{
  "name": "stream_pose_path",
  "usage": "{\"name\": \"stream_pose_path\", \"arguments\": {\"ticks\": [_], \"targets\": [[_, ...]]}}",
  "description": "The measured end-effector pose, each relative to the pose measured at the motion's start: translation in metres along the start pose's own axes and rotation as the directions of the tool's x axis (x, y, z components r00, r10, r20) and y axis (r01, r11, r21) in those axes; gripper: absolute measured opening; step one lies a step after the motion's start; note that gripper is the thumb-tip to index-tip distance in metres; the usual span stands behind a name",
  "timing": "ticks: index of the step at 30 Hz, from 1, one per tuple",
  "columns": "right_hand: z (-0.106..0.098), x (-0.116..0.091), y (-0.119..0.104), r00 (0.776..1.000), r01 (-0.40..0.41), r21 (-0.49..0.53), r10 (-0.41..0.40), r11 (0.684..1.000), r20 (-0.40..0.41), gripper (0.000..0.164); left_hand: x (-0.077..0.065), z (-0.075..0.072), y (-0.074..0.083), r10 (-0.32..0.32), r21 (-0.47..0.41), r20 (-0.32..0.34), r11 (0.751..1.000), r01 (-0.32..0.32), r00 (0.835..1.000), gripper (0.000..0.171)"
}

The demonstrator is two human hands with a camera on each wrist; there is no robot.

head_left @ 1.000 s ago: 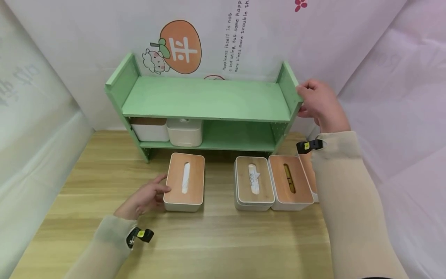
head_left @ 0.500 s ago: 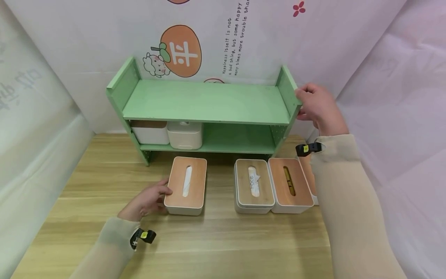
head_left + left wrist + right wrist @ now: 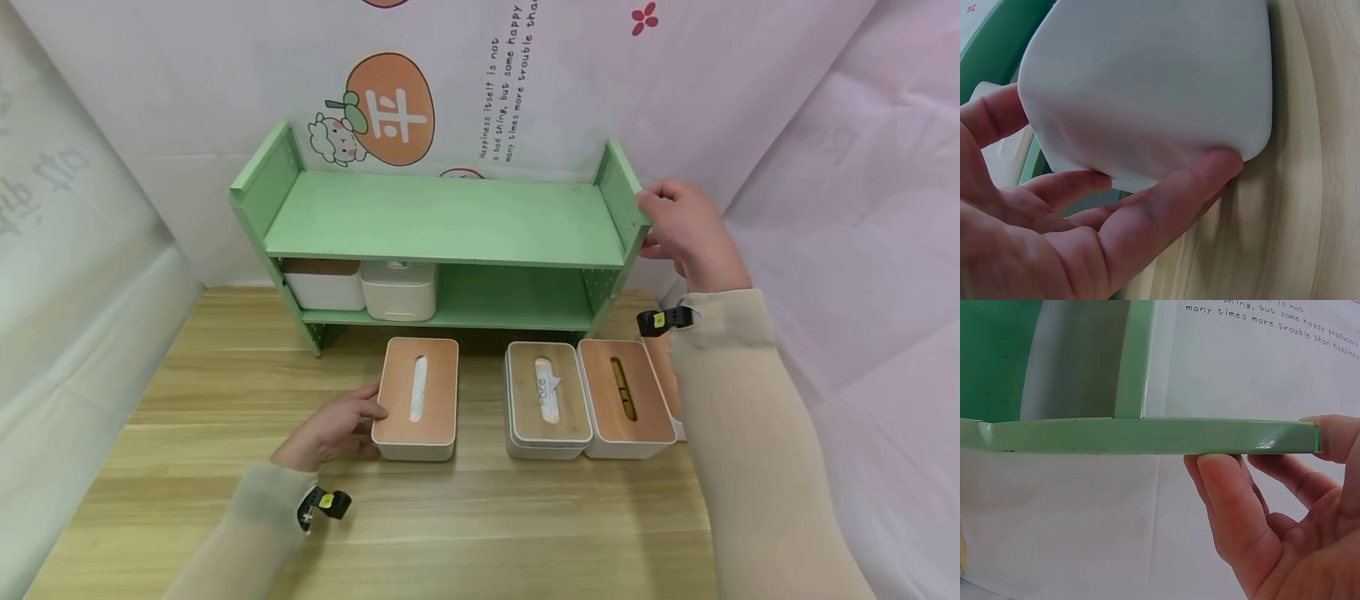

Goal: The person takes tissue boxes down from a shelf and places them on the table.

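On the wood-grain tabletop (image 3: 487, 533), a wood-lidded tissue box (image 3: 438, 398) is standing before the green shelf (image 3: 442, 218); the left hand (image 3: 333, 427) is pressing the box's left side, fingers extended, while the right hand (image 3: 688, 232) is gripping the shelf's right upright (image 3: 619, 193). Probably light, stiff, slick: its long sides are offering the best hold.

Head view: bright, diffuse lt, soft shadows; pinkish cast on backdrop (image 3: 847, 275) beyond R fingers (image 3: 1235, 506). L wrist view dimmer, greyish; faint shadow on desk (image 3: 1288, 237) nr L fingers (image 3: 1169, 203), lines bowed by lens. R wrist view: glare on shelf (image 3: 1166, 435) just above fingers.
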State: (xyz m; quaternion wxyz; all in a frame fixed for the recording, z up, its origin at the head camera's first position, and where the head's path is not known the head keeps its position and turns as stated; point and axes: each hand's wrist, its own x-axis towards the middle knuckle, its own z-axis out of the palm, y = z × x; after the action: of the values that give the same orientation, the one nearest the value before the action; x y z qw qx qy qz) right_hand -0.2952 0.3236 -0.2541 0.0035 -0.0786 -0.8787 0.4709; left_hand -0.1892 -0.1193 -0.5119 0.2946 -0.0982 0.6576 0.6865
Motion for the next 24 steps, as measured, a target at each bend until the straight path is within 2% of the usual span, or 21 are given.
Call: {"name": "stream_pose_path", "arguments": {"ticks": [7,14,24], "targets": [[-0.001,-0.001,-0.002,1.0,-0.003,-0.016,0.003,1.0,0.002,0.047,0.008,0.016,0.001,0.0,-0.031,0.012,1.0,0.001,1.0,0.074],[-0.002,-0.002,0.0,1.0,-0.007,-0.026,0.007,1.0,0.006,0.047,0.015,0.027,0.0,0.032,-0.007,0.0,0.999,-0.032,0.999,0.07],[0.0,-0.003,-0.002,1.0,0.006,-0.009,-0.007,1.0,-0.001,0.045,0.02,0.042,0.001,0.041,0.021,0.042,0.999,-0.042,0.998,0.071]]}}
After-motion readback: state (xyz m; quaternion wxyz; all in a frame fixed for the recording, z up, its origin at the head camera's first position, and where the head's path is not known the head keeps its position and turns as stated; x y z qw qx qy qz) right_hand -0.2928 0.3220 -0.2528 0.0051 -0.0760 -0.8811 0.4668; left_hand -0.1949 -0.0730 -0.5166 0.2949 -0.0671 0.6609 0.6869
